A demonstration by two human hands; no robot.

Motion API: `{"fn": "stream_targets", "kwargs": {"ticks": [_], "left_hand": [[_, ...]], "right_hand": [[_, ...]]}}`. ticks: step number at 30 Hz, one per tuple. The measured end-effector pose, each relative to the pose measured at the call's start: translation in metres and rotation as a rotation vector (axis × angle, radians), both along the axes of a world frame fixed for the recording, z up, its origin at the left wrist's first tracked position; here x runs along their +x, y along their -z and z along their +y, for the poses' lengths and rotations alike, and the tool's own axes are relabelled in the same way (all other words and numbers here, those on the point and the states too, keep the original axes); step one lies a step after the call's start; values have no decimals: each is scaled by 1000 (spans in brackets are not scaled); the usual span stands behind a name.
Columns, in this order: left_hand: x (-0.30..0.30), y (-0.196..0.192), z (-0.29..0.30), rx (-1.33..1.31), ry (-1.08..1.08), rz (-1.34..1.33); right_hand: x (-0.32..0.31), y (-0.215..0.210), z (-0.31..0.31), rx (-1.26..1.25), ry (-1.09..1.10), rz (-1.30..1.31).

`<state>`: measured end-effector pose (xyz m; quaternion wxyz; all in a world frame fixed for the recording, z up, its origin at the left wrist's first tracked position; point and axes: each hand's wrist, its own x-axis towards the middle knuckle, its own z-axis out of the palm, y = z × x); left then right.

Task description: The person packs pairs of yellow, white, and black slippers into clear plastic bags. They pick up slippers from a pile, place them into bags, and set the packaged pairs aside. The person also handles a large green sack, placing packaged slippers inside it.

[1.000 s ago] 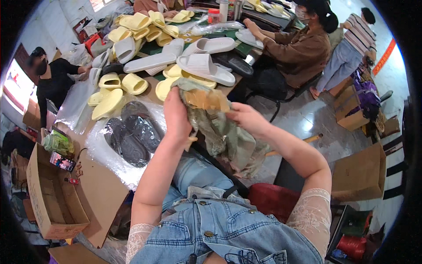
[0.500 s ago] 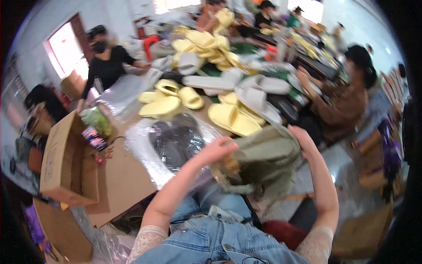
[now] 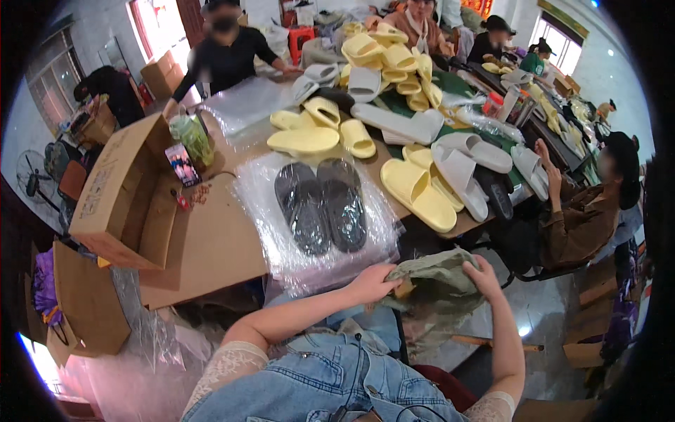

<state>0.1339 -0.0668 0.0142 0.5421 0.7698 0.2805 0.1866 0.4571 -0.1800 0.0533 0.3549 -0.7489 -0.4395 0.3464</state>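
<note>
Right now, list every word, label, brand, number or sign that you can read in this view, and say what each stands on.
None reads clearly enough to quote.
Open cardboard carton: printed marks on its outer side, too blurred to read.
Smartphone screen: lit picture; any text is too small to read.
Red wall banner: yellowish marks, too small and blurred to read.

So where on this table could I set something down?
On the bare cardboard between the open carton and the bagged dark slippers, nearer than the phone and scattered bits. The far and right sides are crowded with yellow slippers and grey slippers; nearest, the left hand and right hand hold green cloth.
</note>
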Motion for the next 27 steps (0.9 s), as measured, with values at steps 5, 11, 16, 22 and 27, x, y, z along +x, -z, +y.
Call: {"fn": "stream_targets", "kwargs": {"ticks": [5,11,16,22,27], "left_hand": [[-107,47,-65,-1208,-299,-240],[-182,32,-39,-1033,-999,-635],[-182,35,7,-1001,-1027,-744],[-180,48,11,-990,-1091,-766],[-173,24,8,-1058,-1056,-831]], "right_hand": [[-75,97,40,-282,-155,577],[-163,121,154,48,89,1094],[-181,116,200,303,105,1391],[-175,120,195,291,172,1219],[-178,119,191,282,211,1131]]}}
